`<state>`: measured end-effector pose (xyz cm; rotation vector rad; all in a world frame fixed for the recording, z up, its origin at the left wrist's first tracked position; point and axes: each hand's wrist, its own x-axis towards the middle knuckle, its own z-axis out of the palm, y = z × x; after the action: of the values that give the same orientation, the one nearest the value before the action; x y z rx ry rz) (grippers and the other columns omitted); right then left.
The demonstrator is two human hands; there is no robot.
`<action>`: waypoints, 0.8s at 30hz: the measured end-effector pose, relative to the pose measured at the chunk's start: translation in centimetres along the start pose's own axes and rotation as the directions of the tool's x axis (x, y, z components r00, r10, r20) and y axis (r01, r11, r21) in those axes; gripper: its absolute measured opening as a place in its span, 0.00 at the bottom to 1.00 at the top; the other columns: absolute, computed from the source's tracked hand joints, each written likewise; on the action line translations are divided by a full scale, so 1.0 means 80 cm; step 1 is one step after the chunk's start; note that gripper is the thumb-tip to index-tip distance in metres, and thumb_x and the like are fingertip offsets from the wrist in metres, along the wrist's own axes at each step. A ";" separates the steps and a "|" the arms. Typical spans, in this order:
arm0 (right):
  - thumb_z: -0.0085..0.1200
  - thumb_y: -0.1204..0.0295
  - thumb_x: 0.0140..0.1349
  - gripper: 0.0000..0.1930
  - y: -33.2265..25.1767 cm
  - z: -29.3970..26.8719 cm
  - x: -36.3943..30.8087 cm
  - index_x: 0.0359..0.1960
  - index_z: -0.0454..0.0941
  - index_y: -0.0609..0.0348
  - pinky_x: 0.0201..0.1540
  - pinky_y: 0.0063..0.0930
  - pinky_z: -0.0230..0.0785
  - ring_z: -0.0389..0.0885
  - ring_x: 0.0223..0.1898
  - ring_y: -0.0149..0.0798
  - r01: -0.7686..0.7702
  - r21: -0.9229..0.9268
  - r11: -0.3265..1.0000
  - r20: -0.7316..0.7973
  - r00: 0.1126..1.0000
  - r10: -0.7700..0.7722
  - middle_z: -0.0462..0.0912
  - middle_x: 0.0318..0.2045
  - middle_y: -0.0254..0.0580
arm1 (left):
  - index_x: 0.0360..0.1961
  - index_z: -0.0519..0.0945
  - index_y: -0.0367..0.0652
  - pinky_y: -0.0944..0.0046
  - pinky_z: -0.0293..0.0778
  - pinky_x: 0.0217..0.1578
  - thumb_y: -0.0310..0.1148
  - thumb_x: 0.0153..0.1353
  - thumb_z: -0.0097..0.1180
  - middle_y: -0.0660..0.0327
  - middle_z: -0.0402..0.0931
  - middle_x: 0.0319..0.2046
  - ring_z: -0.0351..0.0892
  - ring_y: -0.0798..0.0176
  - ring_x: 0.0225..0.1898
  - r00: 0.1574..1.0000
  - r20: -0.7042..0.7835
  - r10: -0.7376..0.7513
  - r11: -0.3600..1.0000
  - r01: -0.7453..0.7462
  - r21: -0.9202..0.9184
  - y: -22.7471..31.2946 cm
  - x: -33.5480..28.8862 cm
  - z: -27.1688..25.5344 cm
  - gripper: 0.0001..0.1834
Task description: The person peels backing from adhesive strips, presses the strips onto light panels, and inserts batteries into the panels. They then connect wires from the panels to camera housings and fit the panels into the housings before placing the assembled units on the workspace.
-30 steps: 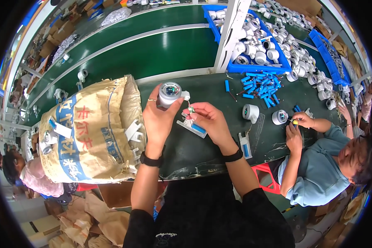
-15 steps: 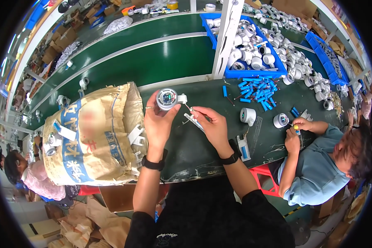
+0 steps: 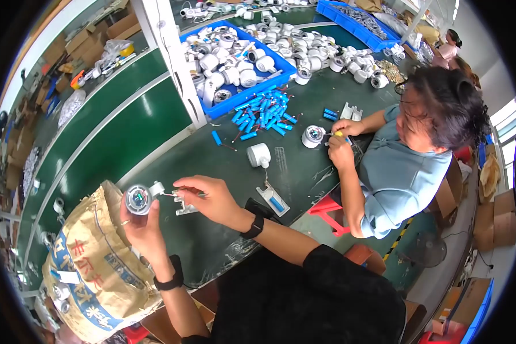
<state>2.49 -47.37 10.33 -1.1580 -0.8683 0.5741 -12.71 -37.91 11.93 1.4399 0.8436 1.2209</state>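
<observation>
My left hand (image 3: 145,232) is closed around a round white housing (image 3: 138,199), its open face showing a circuit board and its short neck pointing right. Thin wires (image 3: 168,194) come out of that neck. At their end, my right hand (image 3: 215,200) pinches them between thumb and fingers. Just below these fingers is a white plastic bracket (image 3: 184,207); whether it hangs from the wires or lies on the table I cannot tell. Farther right, another white housing (image 3: 258,155) is wired to a white cover (image 3: 278,207) with a blue battery (image 3: 276,204) in it.
A large paper sack (image 3: 92,252) stands beside my left arm. Loose blue batteries (image 3: 264,114) lie before a blue crate (image 3: 247,93) of white housings, with more heaped behind. At right, a co-worker's hands (image 3: 342,150) work with a small yellow item beside another housing (image 3: 313,136).
The view has swung to the right, so the table and co-worker appear farther left. Both my hands keep their hold; the right hand now lies flatter, its fingers pointing left.
</observation>
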 end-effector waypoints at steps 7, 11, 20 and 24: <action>0.65 0.80 0.61 0.05 0.004 -0.005 0.000 0.38 0.84 0.58 0.39 0.32 0.77 0.85 0.36 0.44 0.349 -0.294 0.890 0.081 0.937 -0.340 0.86 0.34 0.41 | 0.68 0.68 0.32 0.64 0.72 0.61 0.15 0.60 0.66 0.55 0.77 0.58 0.78 0.64 0.57 1.000 -0.024 -0.020 0.999 0.021 0.037 0.006 -0.001 -0.002 0.35; 0.65 0.78 0.62 0.07 0.005 -0.002 0.003 0.41 0.82 0.59 0.38 0.32 0.77 0.84 0.36 0.44 0.360 -0.177 0.916 0.166 0.928 -0.332 0.83 0.38 0.42 | 0.68 0.68 0.32 0.64 0.71 0.61 0.16 0.61 0.66 0.55 0.77 0.58 0.78 0.64 0.57 0.999 -0.016 -0.028 0.997 0.029 0.074 0.009 0.004 -0.004 0.34; 0.67 0.75 0.59 0.07 0.007 -0.011 0.012 0.36 0.80 0.58 0.33 0.37 0.77 0.83 0.32 0.45 0.574 -0.441 0.690 0.185 0.810 -0.556 0.81 0.32 0.38 | 0.69 0.67 0.31 0.63 0.72 0.61 0.18 0.62 0.67 0.54 0.77 0.59 0.78 0.63 0.57 1.000 -0.007 -0.027 0.993 0.028 0.114 0.012 0.007 0.002 0.35; 0.69 0.73 0.57 0.08 0.009 -0.010 0.012 0.36 0.81 0.57 0.30 0.36 0.76 0.83 0.28 0.44 0.606 -0.456 0.652 0.207 0.785 -0.584 0.81 0.28 0.37 | 0.69 0.68 0.32 0.62 0.72 0.61 0.17 0.62 0.66 0.54 0.77 0.59 0.78 0.63 0.57 1.000 -0.006 -0.003 0.994 0.003 0.112 0.014 0.006 -0.002 0.34</action>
<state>3.71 -46.84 9.82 -1.2228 -1.4174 -0.2059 -12.86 -37.65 13.14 1.5248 0.9302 1.1917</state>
